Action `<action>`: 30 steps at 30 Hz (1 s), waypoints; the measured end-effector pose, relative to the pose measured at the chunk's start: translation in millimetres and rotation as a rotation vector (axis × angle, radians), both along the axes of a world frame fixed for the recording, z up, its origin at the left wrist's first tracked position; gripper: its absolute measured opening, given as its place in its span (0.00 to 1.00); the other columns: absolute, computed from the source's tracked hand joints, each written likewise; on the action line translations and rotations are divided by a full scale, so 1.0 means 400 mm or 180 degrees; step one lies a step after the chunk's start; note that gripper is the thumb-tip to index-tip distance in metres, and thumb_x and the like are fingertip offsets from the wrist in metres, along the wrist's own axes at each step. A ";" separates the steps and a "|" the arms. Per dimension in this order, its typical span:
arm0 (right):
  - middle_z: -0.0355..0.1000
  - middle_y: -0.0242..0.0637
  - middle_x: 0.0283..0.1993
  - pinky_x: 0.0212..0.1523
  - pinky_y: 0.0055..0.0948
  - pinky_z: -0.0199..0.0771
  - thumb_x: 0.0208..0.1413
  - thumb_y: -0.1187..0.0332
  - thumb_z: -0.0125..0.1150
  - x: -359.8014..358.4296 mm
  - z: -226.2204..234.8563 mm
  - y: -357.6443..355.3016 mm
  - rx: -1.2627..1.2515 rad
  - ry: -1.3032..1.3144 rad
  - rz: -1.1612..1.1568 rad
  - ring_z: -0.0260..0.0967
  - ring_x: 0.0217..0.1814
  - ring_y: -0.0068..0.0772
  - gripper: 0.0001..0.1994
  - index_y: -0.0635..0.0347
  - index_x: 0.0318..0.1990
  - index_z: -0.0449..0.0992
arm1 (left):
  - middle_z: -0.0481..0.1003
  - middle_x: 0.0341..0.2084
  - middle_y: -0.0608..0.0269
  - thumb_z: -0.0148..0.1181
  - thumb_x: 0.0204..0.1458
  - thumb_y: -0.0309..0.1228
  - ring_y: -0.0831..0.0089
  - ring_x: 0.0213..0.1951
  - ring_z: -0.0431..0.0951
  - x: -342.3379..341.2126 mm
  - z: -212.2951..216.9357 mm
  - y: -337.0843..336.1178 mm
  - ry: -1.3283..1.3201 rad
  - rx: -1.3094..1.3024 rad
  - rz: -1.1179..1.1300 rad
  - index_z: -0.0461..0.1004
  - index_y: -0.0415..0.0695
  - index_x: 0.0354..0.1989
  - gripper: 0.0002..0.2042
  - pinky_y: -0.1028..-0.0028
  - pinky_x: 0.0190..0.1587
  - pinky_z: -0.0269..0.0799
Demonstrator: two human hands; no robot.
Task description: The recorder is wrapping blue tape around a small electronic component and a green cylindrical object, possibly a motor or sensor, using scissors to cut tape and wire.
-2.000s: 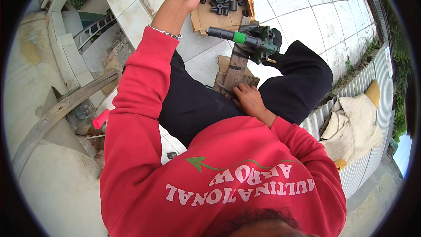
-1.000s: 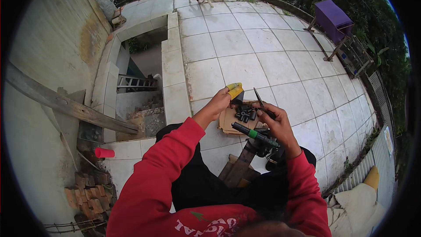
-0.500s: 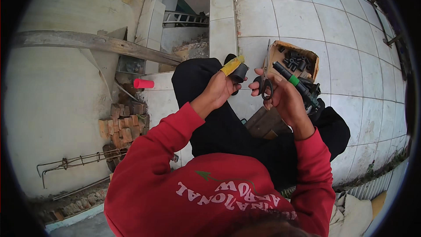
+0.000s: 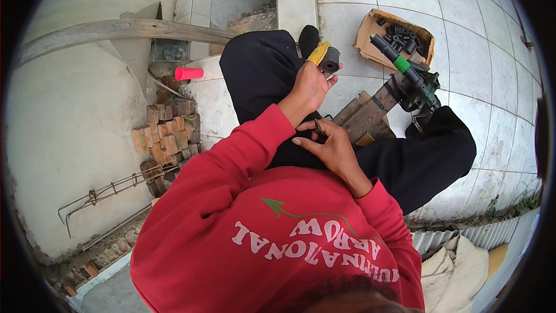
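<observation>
My left hand is raised above my left knee, its fingers closed around a short black cylinder with a hole in its end. A yellow strip of material lies beside the cylinder at the fingertips; whether it wraps a finger cannot be made out. Low over my lap, my right hand grips a pair of dark-handled scissors, mostly hidden by the fingers and the dark trousers.
A cardboard box of several black cylindrical pieces stands ahead on the tiles. Near my right knee, a black tool with a green band rests by a wooden board. A red cup and stacked bricks are on the left.
My right hand has come down and left to my lap with the scissors, which were upright before the box. My left hand has risen slightly with the black cylinder, whose holed end now shows.
</observation>
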State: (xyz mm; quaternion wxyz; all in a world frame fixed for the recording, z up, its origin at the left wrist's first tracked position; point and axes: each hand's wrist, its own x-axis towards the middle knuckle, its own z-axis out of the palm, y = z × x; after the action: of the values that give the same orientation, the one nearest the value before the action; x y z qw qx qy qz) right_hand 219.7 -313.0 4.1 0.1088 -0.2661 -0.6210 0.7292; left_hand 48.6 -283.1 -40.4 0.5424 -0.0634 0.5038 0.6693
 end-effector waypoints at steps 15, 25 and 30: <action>0.69 0.41 0.32 0.35 0.42 0.68 0.57 0.67 0.71 0.031 -0.099 0.031 0.1956 -0.0507 -0.0439 0.70 0.33 0.44 0.10 0.59 0.43 0.80 | 0.77 0.50 0.56 0.37 0.70 0.37 0.66 0.44 0.80 0.039 -0.184 -0.085 -0.0464 -0.1334 -0.0661 0.70 0.47 0.59 0.18 0.68 0.34 0.74; 0.76 0.36 0.58 0.54 0.25 0.69 0.70 0.68 0.53 0.076 0.162 0.263 -0.0444 0.0074 0.0375 0.71 0.59 0.24 0.20 0.60 0.68 0.69 | 0.76 0.49 0.68 0.37 0.71 0.35 0.74 0.43 0.76 -0.061 0.086 0.032 0.0607 -0.0281 -0.0470 0.68 0.48 0.64 0.18 0.70 0.42 0.68; 0.76 0.39 0.60 0.54 0.24 0.71 0.62 0.80 0.44 0.054 0.193 0.385 -0.1078 0.0552 0.0193 0.72 0.60 0.28 0.27 0.62 0.70 0.67 | 0.76 0.47 0.64 0.42 0.73 0.41 0.73 0.42 0.75 -0.141 0.166 0.120 0.0837 0.1000 -0.0701 0.69 0.43 0.60 0.18 0.73 0.41 0.69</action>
State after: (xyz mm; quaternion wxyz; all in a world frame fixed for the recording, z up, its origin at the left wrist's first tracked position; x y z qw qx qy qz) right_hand 241.3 -159.2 81.1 0.0936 -0.1979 -0.4855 0.8464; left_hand -7.7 -235.2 25.8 0.5451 0.1650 0.4637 0.6787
